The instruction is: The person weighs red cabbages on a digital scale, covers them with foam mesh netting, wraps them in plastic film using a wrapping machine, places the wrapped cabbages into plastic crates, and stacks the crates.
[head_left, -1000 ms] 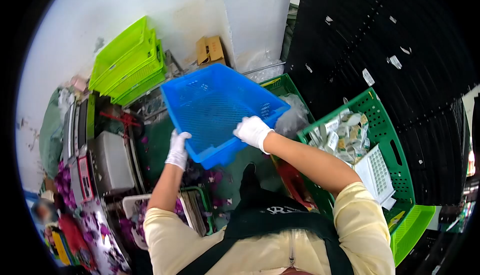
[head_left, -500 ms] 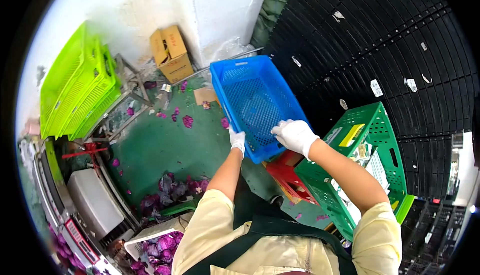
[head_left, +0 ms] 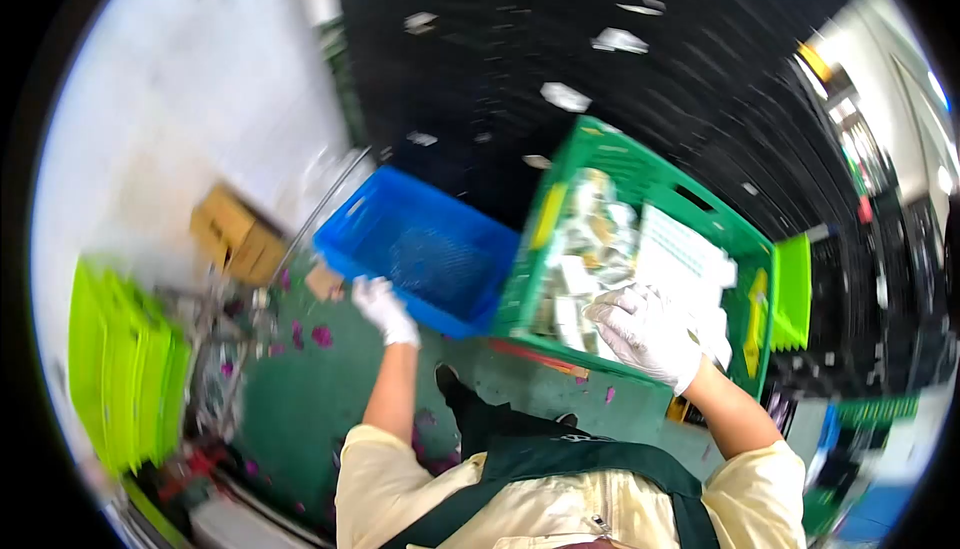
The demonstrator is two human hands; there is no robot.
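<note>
My left hand (head_left: 386, 313), in a white glove, is at the near side of a blue plastic crate (head_left: 490, 241), fingers extended and overlapping its rim. Whether they touch the rim is unclear. The crate's mesh floor shows no contents. My right hand (head_left: 645, 337), also gloved, is over a green plastic crate (head_left: 690, 199) to the right. Its fingers are curled together and blurred, and anything in them is hidden. Inside the green crate lie a heap of small pale wrapped pieces (head_left: 590, 239) and a white perforated sheet or tray (head_left: 675, 249).
Stacked black crates (head_left: 440, 69) form a wall behind. Lime-green crates (head_left: 125, 369) are stacked at left, near a cardboard box (head_left: 238, 236). Purple leaf scraps (head_left: 321, 336) lie on the green floor (head_left: 290, 399). A red crate (head_left: 540, 357) shows under the green one.
The view has turned right. My right hand has gone from inside the blue crate to over the green crate. My left hand's fingers have loosened from the blue rim.
</note>
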